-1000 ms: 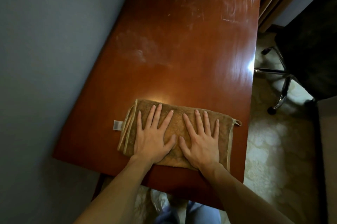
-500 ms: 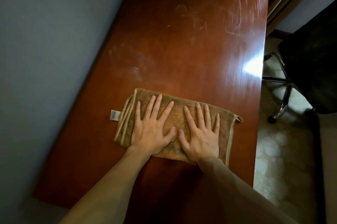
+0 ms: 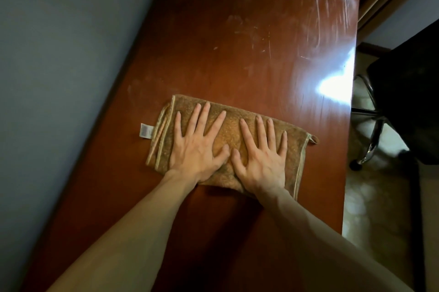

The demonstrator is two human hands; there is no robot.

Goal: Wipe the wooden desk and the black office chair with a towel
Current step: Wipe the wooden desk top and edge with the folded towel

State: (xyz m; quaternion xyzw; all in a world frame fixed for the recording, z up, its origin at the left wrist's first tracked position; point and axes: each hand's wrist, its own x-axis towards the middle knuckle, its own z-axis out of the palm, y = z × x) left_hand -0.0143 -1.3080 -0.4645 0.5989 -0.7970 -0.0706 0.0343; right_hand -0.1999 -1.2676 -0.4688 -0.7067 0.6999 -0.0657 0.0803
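Surface: reddish-brown glossy wooden desk top (image 3: 237, 54), running from the bottom of the frame up to the top centre
Marks on the surface: pale streaks and smears (image 3: 327, 6) in the upper right, and a bright glare patch (image 3: 337, 87) near its right edge
Towel (image 3: 228, 130): tan, folded into a long rectangle, lying flat across the middle of the surface at the centre of the frame
Towel details: a white label (image 3: 146, 130) sticks out at its left end; a small loop (image 3: 314, 139) shows at its right corner
Left hand (image 3: 194, 149): palm down on the left half of the towel, fingers (image 3: 204, 113) straight and spread, pressing flat, gripping nothing
Right hand (image 3: 261, 161): palm down on the right half, fingers straight and spread, pressing flat; the two thumbs lie just beside each other
Forearms: bare, reaching in from the bottom of the frame
Black office chair (image 3: 408, 101): at the right edge of the frame, beside the surface, well apart from towel and hands; chrome base (image 3: 373, 139) with a caster on the floor
Wall (image 3: 59, 78): grey-blue, filling the left of the frame along the surface's left edge
Floor (image 3: 370, 208): pale and patterned, lower right
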